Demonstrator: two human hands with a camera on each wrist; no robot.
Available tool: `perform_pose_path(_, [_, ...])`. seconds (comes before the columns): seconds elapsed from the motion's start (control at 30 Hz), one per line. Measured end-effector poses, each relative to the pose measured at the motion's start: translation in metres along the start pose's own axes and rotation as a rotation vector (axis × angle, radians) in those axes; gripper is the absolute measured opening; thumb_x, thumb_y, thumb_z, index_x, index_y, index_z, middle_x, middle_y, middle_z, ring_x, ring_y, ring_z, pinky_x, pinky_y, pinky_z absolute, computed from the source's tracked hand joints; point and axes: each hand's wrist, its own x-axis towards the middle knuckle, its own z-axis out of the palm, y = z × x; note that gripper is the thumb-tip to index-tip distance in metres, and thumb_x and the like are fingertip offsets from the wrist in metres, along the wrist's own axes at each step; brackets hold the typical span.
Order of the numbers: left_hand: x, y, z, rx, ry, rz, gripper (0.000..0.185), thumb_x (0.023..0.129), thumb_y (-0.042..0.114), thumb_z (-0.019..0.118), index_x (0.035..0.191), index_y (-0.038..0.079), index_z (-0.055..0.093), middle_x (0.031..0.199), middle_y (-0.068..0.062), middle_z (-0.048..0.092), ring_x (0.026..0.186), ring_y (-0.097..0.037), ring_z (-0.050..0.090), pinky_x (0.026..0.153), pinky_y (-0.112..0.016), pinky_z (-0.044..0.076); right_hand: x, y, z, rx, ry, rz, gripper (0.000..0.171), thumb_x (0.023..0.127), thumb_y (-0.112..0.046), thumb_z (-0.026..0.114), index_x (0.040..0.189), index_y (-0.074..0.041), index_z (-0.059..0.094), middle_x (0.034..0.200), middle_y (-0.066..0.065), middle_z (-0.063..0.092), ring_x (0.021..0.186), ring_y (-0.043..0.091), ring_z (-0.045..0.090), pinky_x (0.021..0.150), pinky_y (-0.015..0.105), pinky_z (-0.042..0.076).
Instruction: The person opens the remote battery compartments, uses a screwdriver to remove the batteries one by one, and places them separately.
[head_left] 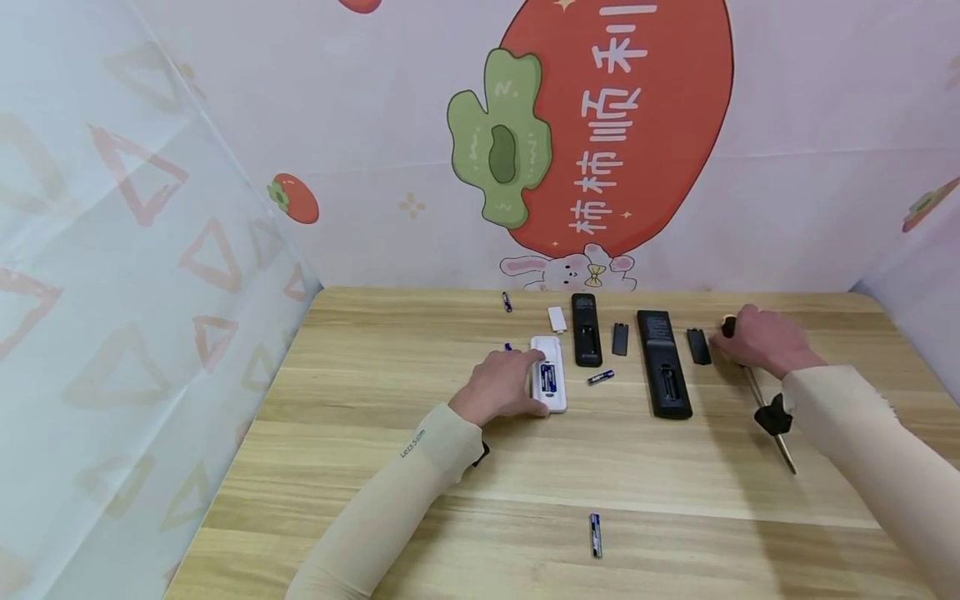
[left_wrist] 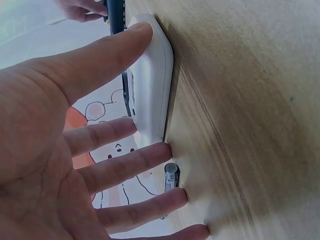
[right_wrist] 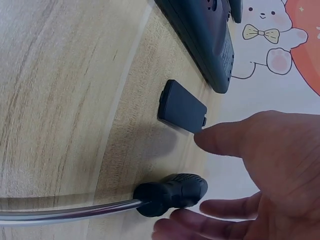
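My left hand (head_left: 504, 385) rests at a white remote control (head_left: 557, 397), its thumb at the near end and its index finger at the left edge. Batteries (head_left: 549, 377) lie in the remote's uncovered compartment. In the left wrist view the thumb lies on the white casing and the other fingers are extended. At the table's right, my right hand (head_left: 765, 340) is beside a screwdriver (right_wrist: 172, 194) with a black handle and a long metal shaft. In the right wrist view its fingertips are right at the handle, and its thumb reaches a small black battery cover (right_wrist: 183, 107).
Two black remotes (head_left: 587, 333) (head_left: 666, 367) lie face down with uncovered compartments. Near them are a white cover (head_left: 557, 319) and another black cover (head_left: 620, 339). Loose batteries (head_left: 596, 535) (head_left: 601, 377) (head_left: 507, 302) are scattered on the wooden table (head_left: 360, 400). A printed backdrop (head_left: 375, 125) stands behind.
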Motion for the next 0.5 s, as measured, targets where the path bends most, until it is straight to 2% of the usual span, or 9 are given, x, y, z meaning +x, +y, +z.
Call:
perform_pose_path(0.13, [-0.0002,0.0006,0.0000,-0.002,0.003,0.006,0.082,0.077,0.048,0.088,0.146,0.019,0.055,0.127,-0.005,0.066,0.104,-0.022,0.059,0.092,-0.040,0.051,0.0012,0.0028,0.0024,0.024,-0.014,-0.005,0.032,0.094,-0.028,0.052,0.077,-0.001,0.047,0.070,0.014,0.049,0.063,0.030,0.050,0.052,0.041,0.042])
perform_pose_path(0.27, [-0.0004,0.0018,-0.0004,-0.008,0.006,0.006,0.082,0.076,0.048,0.088,0.146,0.019,0.056,0.126,-0.005,0.066,0.104,-0.022,0.059,0.092,-0.041,0.052,0.0021,0.0055,0.0050,0.034,-0.028,-0.017,0.029,0.091,-0.024,0.052,0.067,-0.011,0.044,0.066,0.008,0.045,0.060,0.025,0.046,0.051,0.036,0.038])
perform_pose_path(0.37, [-0.0003,0.0026,-0.0006,-0.005,0.009,0.006,0.082,0.076,0.048,0.088,0.146,0.019,0.056,0.127,-0.006,0.066,0.105,-0.023,0.059,0.093,-0.042,0.051,0.0018,0.0069,0.0054,0.042,-0.055,-0.025,0.030,0.091,-0.024,0.052,0.064,-0.014,0.044,0.064,0.006,0.044,0.058,0.022,0.045,0.051,0.033,0.036])
perform_pose_path(0.5, [-0.0005,0.0030,-0.0008,-0.004,0.013,0.014,0.082,0.076,0.048,0.089,0.145,0.018,0.056,0.127,-0.006,0.066,0.106,-0.024,0.060,0.092,-0.042,0.051,0.0011,0.0086,0.0026,0.068,-0.111,-0.021,0.028,0.090,-0.024,0.052,0.066,-0.014,0.046,0.064,0.006,0.048,0.056,0.021,0.049,0.051,0.033,0.039])
